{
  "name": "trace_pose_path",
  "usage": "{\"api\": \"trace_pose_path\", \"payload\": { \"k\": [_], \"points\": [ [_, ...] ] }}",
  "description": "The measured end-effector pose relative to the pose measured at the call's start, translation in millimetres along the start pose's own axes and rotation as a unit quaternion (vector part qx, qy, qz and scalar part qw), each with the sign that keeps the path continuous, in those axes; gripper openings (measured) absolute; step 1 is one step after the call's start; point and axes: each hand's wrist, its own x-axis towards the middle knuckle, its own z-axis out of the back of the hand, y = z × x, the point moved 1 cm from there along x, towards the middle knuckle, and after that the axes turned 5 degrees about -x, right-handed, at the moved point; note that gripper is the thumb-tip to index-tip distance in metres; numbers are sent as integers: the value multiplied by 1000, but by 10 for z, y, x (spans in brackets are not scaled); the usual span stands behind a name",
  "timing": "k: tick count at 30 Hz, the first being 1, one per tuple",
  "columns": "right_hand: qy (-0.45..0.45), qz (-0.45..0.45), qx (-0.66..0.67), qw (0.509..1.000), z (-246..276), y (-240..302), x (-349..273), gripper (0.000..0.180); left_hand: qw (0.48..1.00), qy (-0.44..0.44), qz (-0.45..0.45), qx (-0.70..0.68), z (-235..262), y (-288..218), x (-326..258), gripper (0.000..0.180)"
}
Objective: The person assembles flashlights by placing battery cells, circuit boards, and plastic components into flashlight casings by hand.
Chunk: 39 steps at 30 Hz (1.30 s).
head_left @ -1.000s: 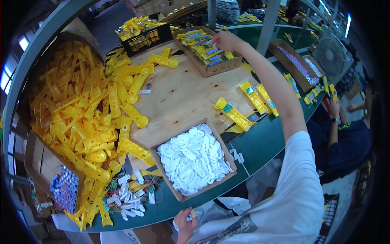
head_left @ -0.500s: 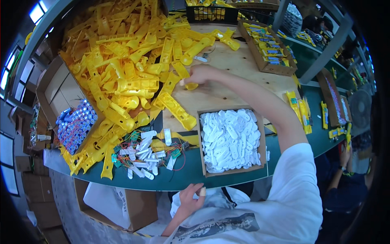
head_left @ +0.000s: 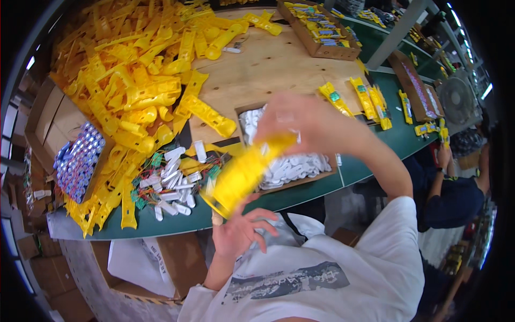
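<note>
My right hand [head_left: 303, 123], blurred by motion, grips one end of a yellow plastic shell [head_left: 241, 174] above the front of the bench. The shell is tilted, its wider end down toward my left hand [head_left: 238, 235]. That hand has its fingers spread and its thumb up close to the shell; whether they touch I cannot tell. Beneath my right forearm and hand, partly hidden, is a cardboard box [head_left: 287, 185] of small white plastic pieces [head_left: 295, 169]. To its left lie white parts with red wires and green circuit boards [head_left: 173, 180].
A large heap of yellow shells [head_left: 123, 80] covers the left side. A box of blue cylindrical cells [head_left: 80, 158] sits beside it. Yellow shells with green boards [head_left: 365, 99] lie right. A carton [head_left: 335, 51] of filled shells stands at the back. Another person [head_left: 456, 198] works at right.
My right hand has come back from the heap toward me with a yellow shell. My left hand has risen toward the bench edge and spread its fingers. The view has shifted.
</note>
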Motion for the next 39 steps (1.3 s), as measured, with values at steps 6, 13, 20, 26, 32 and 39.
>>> {"api": "trace_pose_path", "payload": {
  "k": [6, 13, 20, 26, 32, 39],
  "points": [
    [95, 96, -4, 991, -686, 664, -74, 18, 992, 74, 83, 61, 317, 258, -521, 96],
    [118, 241, 114, 956, -1273, 900, 220, 14, 991, -91, -76, -60, 288, 435, -1141, 107],
    [235, 45, 321, 917, -1327, 354, 867, 54, 971, -189, -115, 85, 229, 398, -1060, 59],
    [271, -82, -35, 959, -1782, -341, 1361, 40, 932, -223, -253, 131, 352, 429, -913, 57],
    [345, -88, 64, 932, -1665, -315, 1139, 26, 900, -254, -312, 167, 431, 349, -795, 55],
    [-27, 79, -1, 997, -801, 95, 929, 17, 839, -265, -375, 293, 476, 84, -520, 49]
  ]
}}
